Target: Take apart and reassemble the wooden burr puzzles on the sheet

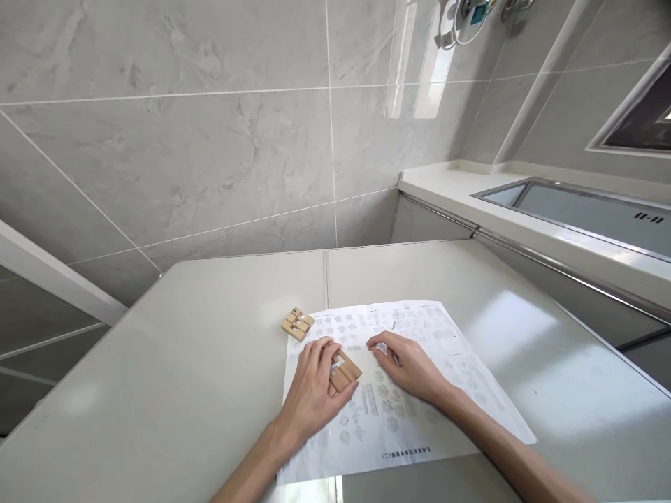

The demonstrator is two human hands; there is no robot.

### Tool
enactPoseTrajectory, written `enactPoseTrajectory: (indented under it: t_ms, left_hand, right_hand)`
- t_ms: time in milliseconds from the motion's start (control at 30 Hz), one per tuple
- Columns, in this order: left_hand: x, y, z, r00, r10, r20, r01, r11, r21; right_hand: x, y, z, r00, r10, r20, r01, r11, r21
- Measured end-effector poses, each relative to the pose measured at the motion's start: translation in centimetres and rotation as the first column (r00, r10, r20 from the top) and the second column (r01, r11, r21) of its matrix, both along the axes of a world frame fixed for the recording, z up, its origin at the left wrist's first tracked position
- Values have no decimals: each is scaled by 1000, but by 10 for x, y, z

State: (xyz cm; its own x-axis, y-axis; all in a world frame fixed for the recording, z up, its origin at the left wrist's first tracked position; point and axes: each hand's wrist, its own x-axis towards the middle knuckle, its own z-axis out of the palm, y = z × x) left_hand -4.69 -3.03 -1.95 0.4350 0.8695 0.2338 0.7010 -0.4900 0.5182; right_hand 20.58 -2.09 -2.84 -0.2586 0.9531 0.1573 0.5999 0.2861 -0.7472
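Grey wall tiles (235, 154) over a pale table (210, 363), wooden blocks in hand

Behind the table, the tiles run right across, streaked like marble, with bright reflections near the top. On the right, a white counter (445, 183) carries a glass-topped panel (576, 213), and some white tubing (455, 36) hangs high on the wall above.

On the table I can see a large paper sheet (335, 457), printed with rows of small drawings and a line of dark lettering along its edge nearest the person. Much of the print is too faint to read from where I stand.

The left hand (316, 381) is closed around a wooden block piece (344, 374) over the left part of the sheet, fingers across its far side and thumb against its near edge. Just beyond that hand, a second wooden piece (298, 324) lies at the sheet's far left corner, with a dark mark on one block.

The right hand (402, 360) is over the paper, apart from the left, its fingers curled and the thumb close to the index finger. I can't tell whether anything sits between those fingertips.
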Motion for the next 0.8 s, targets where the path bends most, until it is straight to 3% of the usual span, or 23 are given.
enactPoseTrajectory:
  t_ms: [133,367,533,800]
  left_hand:
    - [-23,-13,-6,980,198,-25,-197,979,48]
    - [-47,-11,-11,925,375,-65,-365,922,128]
    - [-52,0,-17,904,421,-69,-398,891,221]
    - [-57,13,-17,916,400,14,-396,901,178]
  right_hand:
    - [0,0,2,1000,2,5,-2,1000,-15]
    - [1,0,3,1000,6,5,-6,1000,-20]
    - [1,0,3,1000,9,6,-9,1000,-21]
    - [1,1,3,1000,14,16,-14,999,-39]
